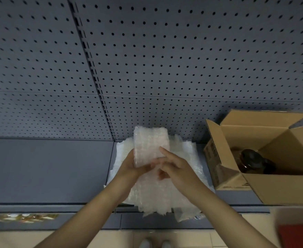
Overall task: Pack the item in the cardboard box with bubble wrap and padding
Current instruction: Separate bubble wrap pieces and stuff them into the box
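Bubble wrap (151, 145), folded into a thick pad, stood upright between both hands above a loose stack of bubble-wrap sheets (165, 197) spread on the grey shelf (49, 167). The left hand (129, 167) cupped the pad's lower left edge, its fingers curled round the bottom. The right hand (172, 167) lay against the pad's right side with the index finger stretched along the face and the other fingers bent underneath, so it appeared to pinch the lower corner, though the blur there kept that from being certain.

The cardboard box (279, 187) sat open on the shelf to the right, well apart from the hands, flaps raised. A dark jar (254, 161) lay at the bottom of it, bare as far as could be seen, with no padding visible around it.

The likeliest trouble seemed to be the pad springing open. It was held only at its base, and a folded sheet of this kind tends to unfold once grip slackens, which would leave a loose sheet rather than a cushion to carry across. Another risk was the stack beneath: some of its sheets overhung the shelf's front edge, and a forearm dragged across might pull them off. Pushing padding in beside the jar could also roll it against the box wall, since nothing steadied it.
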{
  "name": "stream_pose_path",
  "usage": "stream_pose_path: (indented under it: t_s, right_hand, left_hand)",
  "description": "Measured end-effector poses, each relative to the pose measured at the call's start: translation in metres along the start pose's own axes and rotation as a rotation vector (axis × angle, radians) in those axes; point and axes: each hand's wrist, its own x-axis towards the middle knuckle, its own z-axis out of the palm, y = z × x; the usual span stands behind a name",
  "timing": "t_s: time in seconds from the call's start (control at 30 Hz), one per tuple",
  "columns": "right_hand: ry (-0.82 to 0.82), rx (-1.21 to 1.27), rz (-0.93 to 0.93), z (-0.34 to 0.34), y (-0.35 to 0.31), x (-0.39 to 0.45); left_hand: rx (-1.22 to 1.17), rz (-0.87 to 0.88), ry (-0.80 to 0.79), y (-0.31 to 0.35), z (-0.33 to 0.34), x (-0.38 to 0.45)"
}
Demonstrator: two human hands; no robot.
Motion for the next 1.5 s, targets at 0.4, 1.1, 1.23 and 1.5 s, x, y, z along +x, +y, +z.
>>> stream_pose_path:
  t_s: [0.4, 1.1, 1.23, 1.5]
  right_hand:
    - [0.285, -0.013, -0.059, -0.010, 0.023, -0.008]
    - [0.289, 0.172, -0.380, -0.072, 0.008, -0.051]
    - [0.368, 0.049, -0.667, -0.089, 0.002, -0.057]
    - [0.507, -0.479, -0.823, -0.115, 0.005, -0.067]
  left_hand:
    - [-0.169, -0.036, -0.106, 0.017, 0.017, 0.012]
    - [-0.106, -0.139, -0.572, 0.041, 0.033, 0.039]
    - [-0.293, -0.314, -0.677, 0.051, 0.037, 0.045]
    - [-0.059, -0.425, -0.805, 0.061, 0.079, 0.055]
